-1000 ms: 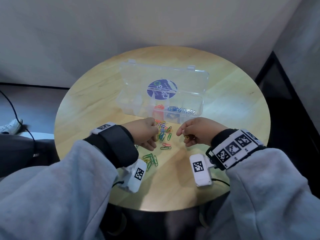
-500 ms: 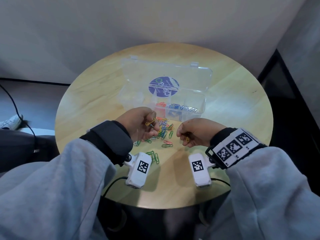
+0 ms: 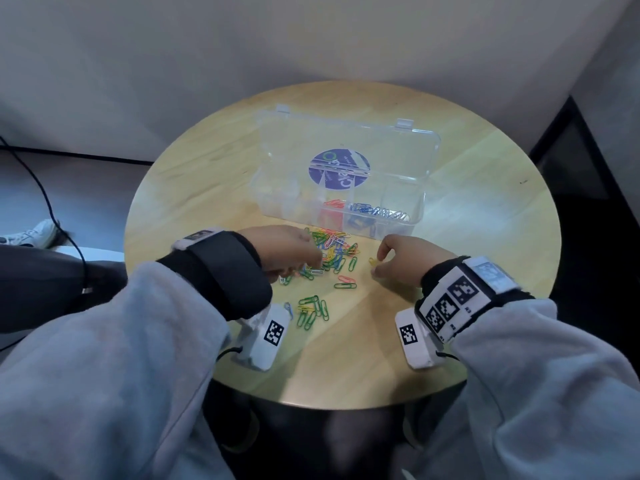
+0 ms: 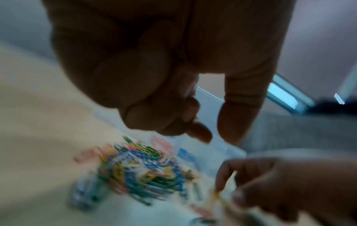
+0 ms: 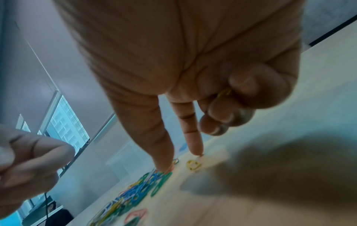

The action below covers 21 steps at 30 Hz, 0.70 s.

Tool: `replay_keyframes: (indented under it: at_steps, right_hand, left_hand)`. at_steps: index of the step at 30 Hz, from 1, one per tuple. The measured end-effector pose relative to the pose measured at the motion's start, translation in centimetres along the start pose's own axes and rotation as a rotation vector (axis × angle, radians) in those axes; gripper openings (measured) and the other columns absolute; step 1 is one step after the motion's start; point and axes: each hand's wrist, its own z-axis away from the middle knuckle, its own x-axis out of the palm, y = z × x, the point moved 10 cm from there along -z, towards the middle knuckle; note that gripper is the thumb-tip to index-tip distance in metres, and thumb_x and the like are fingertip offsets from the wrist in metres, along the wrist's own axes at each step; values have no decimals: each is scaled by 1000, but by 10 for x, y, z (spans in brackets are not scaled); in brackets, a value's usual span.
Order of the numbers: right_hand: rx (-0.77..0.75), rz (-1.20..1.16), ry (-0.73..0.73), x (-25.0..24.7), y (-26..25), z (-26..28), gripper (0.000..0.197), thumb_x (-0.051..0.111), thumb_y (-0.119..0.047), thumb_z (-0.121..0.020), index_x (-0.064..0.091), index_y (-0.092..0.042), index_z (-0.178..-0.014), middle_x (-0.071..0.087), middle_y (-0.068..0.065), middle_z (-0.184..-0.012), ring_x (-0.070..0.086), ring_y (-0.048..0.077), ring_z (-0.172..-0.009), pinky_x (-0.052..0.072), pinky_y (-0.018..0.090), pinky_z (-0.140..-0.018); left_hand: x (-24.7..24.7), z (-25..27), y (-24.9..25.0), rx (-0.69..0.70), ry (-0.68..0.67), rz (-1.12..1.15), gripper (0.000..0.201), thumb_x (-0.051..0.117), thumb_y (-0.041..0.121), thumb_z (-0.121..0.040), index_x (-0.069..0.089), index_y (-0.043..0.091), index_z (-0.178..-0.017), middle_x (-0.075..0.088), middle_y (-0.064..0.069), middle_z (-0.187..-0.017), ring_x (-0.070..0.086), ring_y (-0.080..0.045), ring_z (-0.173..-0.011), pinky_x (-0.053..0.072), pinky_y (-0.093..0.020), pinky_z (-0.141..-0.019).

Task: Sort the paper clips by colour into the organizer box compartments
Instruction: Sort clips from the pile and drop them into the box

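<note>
Both hands down at the clip pile, left no longer raised.

My left hand (image 3: pixel 287 251) has dropped onto the mixed paper clips (image 3: pixel 332 252) on the table (image 3: pixel 194 202), fingers curled, contents unclear. My right hand (image 3: pixel 405 261) grips yellow clips (image 5: pixel 224 93), another yellow clip (image 3: pixel 372 262) lying below; organizer box (image 3: pixel 346 199) just behind.

A round wooden tabletop (image 3: pixel 221 188) stands against a pale wall (image 3: pixel 242 46). A black cable (image 3: pixel 45 199) trails past what looks like a white shoe (image 3: pixel 33 233).
</note>
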Motion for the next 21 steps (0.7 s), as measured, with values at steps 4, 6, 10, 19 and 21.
replay_keyframes:
  at_steps: [4,6,10,19,21]
  right_hand:
    - [-33,-7,6,3,-9,-4,17,61,-25,-85,55,-20,-100,53,-2,-94,53,18,-86,39,25,-70]
    - [-40,17,7,4,-12,-5,15,60,-23,-84,56,-20,-99,53,-3,-92,53,17,-82,39,24,-61]
    - [-49,140,-26,9,-17,-8,18,54,-13,-85,62,-15,-101,61,1,-97,56,19,-84,41,23,-63]
    - [6,137,-123,19,-6,-18,23,62,-14,-76,70,-3,-94,72,14,-97,66,25,-85,53,33,-79]
    - [-5,92,-152,19,-6,-14,16,61,-13,-74,70,-4,-84,71,15,-85,61,24,-71,51,30,-72]
  left_hand:
    - [1,2,4,54,83,-519,17,67,21,-77,52,24,-70,52,10,-67,48,-12,-65,34,-21,-53]
    - [11,0,3,66,58,-657,14,67,19,-78,55,27,-75,49,13,-68,49,-11,-72,32,-20,-51]
    - [26,-4,2,78,5,-804,16,65,14,-79,56,27,-84,46,12,-65,48,-13,-77,27,-20,-47]
    - [33,-13,-9,60,34,-817,14,63,12,-77,57,25,-78,53,11,-61,54,-13,-74,32,-20,-48]
    - [33,-15,-11,58,39,-803,11,62,13,-76,59,24,-76,57,8,-65,56,-15,-75,36,-20,-51]
